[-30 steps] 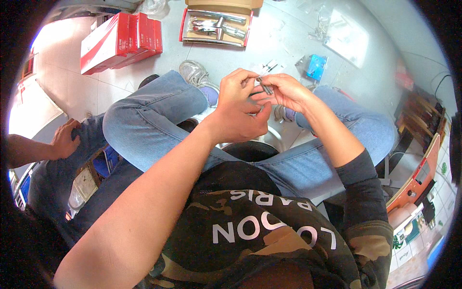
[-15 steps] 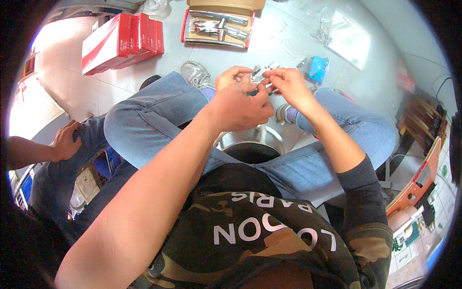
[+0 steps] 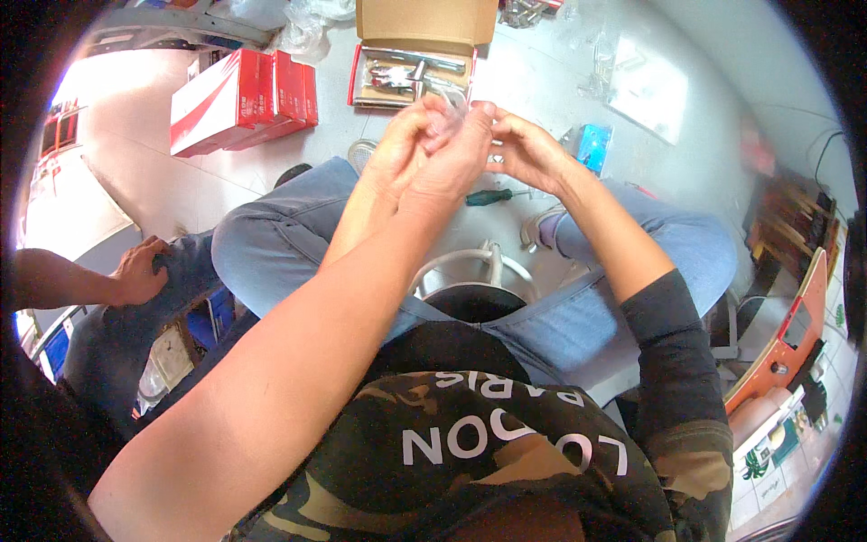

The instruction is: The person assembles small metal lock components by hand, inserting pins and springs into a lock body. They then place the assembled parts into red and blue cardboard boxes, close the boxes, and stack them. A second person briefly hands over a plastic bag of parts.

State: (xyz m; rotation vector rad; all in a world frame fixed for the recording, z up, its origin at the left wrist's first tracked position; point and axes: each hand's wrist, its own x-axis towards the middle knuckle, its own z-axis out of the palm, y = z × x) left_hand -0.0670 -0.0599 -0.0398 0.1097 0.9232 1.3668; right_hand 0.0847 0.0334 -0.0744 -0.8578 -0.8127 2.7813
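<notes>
A second person's bare arm reaches in from the lower left, and its hand overlaps both of mine. My left hand, partly covered by that arm, is closed on a crumpled clear plastic bag. Close by on the right, my right hand has its fingers bent in a pinch beside the other person's fingertips. A small shiny piece shows under these fingers; its kind is unclear. Below the hands, a green-handled screwdriver lies on the floor.
Ahead is an open cardboard box with chrome faucet parts inside. Red-and-white boxes stand at the left. A blue package lies to the right. Between my knees is a stool. Another hand rests on a knee at the left.
The hands have moved forward, towards the open box. A shiny metal piece showed between them earlier; clear plastic now shows there. The screwdriver is more exposed, and the whole view has shifted slightly.
</notes>
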